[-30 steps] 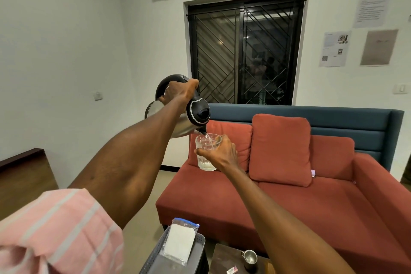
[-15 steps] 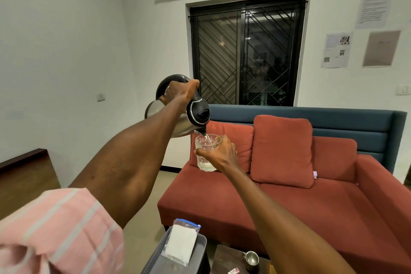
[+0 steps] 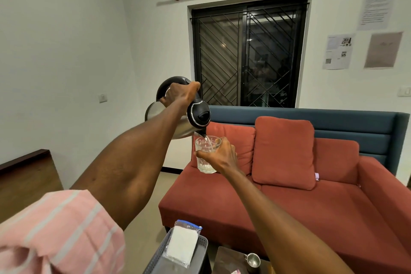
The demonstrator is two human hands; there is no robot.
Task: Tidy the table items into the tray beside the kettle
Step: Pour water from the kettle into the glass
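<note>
My left hand [image 3: 181,95] grips the black handle of a steel kettle [image 3: 196,115], which is tilted with its spout down. Water runs from the spout into a clear glass [image 3: 205,154] that my right hand [image 3: 220,157] holds just under it, at chest height in front of the sofa. The glass is partly full. Far below, a grey perforated tray [image 3: 200,253] holds a clear zip bag with white contents [image 3: 182,244]. To its right, a small steel cup [image 3: 253,261] and a small pink packet [image 3: 235,272] sit on a dark table [image 3: 226,260].
A red sofa [image 3: 289,207] with a blue back and loose cushions fills the right half. A dark grilled window [image 3: 248,55] is behind it. A wooden surface [image 3: 24,176] stands at the left wall. Bare floor lies between that surface and the sofa.
Kettle and glass stay held in the same pose while the pour goes on. The water level in the glass looks slightly higher.
</note>
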